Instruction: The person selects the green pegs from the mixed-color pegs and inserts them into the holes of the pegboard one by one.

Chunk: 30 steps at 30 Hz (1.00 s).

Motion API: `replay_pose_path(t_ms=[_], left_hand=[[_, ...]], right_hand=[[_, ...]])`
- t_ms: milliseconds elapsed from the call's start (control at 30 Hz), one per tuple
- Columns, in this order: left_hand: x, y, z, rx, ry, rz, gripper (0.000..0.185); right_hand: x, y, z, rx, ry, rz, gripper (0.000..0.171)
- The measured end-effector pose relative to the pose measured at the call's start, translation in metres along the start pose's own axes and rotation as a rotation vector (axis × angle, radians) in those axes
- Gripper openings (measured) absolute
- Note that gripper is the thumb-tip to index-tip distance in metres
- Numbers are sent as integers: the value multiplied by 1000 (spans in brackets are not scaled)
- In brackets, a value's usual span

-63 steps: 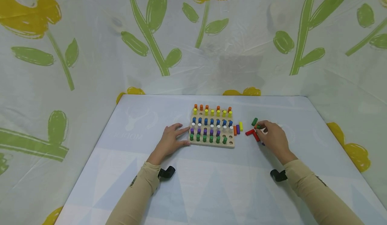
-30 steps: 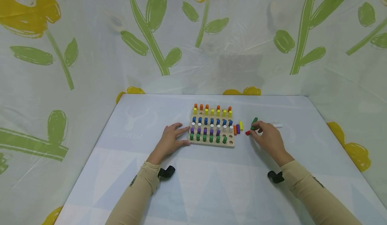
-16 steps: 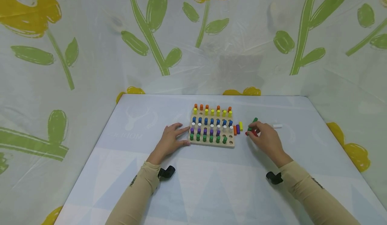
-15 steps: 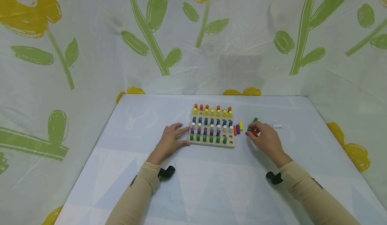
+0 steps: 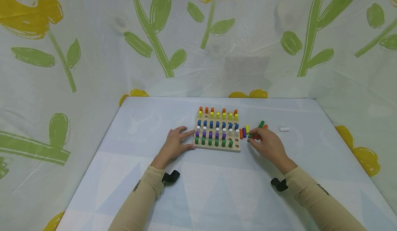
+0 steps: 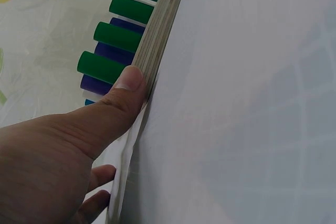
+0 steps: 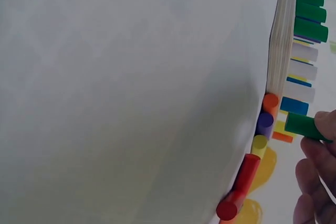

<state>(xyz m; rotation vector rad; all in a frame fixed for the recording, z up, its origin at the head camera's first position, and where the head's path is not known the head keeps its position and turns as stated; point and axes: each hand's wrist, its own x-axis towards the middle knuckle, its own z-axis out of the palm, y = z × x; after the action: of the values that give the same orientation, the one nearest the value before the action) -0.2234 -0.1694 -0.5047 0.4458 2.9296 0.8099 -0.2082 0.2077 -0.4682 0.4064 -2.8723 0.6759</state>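
Note:
A wooden peg board (image 5: 218,149) stands in the middle of the table, with rows of orange, yellow, blue, white, purple and green pegs. My left hand (image 5: 174,144) rests at its left side, fingers spread. In the left wrist view the thumb (image 6: 128,80) presses the board's front edge near the corner. My right hand (image 5: 272,147) pinches a green peg (image 7: 301,125) between thumb and fingers, just right of the board and apart from it. Near the front right corner, the green row has a bare hole (image 5: 237,146).
Loose orange (image 5: 241,133), purple (image 5: 244,132) and yellow (image 5: 247,129) pegs lie along the board's right side. Red pegs (image 7: 247,174) lie partly hidden by my right hand. Another green peg (image 5: 261,124), an orange peg (image 5: 265,126) and a white peg (image 5: 284,129) lie farther right.
My right hand has picked up a green peg from the loose pile and carried it left towards the board. The white and orange loose pegs are uncovered. My left hand has stayed put.

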Motion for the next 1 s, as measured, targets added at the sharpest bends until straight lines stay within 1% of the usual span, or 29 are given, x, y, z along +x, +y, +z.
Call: replay_pose_path(t_ms=[333, 567, 1000], left_hand=[[1, -1, 1, -2, 3, 3, 71], [1, -1, 1, -6, 2, 1, 70], [1, -1, 1, -7, 2, 6, 71]], right_hand=[[-3, -3, 5, -8, -7, -21, 29], [-3, -8, 5, 29, -73, 7, 29], [-1, -17, 8, 67, -91, -46, 24]])
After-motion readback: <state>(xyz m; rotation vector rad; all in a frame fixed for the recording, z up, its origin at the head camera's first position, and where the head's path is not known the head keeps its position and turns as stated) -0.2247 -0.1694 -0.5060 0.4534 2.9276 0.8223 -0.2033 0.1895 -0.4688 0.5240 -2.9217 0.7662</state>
